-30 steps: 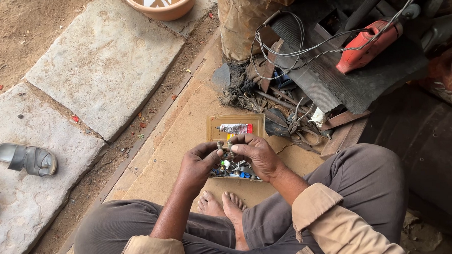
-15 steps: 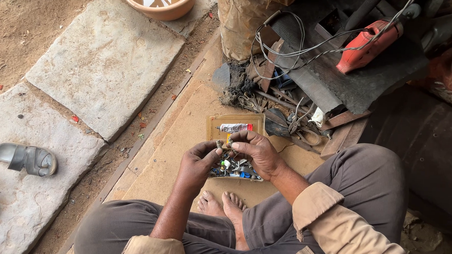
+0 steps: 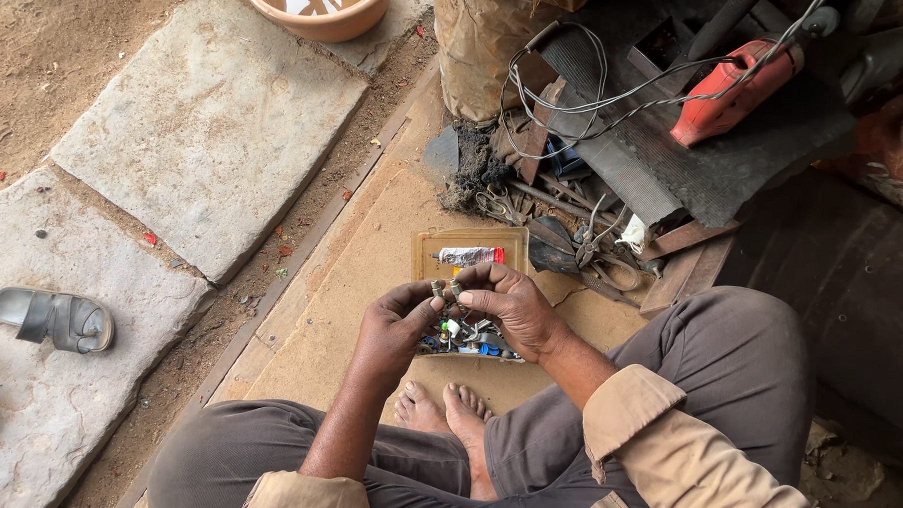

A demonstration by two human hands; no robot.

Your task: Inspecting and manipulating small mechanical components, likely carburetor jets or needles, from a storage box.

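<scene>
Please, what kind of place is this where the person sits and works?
Probably an informal outdoor repair workshop at ground level. The person sits on a board laid on dirt beside stone slabs, with a red power tool, tangled wires and scrap metal tools piled close by.

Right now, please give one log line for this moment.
left hand: pinches small metal part | right hand: pinches another | below: open parts box

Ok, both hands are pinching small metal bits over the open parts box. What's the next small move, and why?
Probably bring the two small metal pieces together: left hand and right hand each pinch one, fingertips nearly touching, right above the parts box.
</scene>
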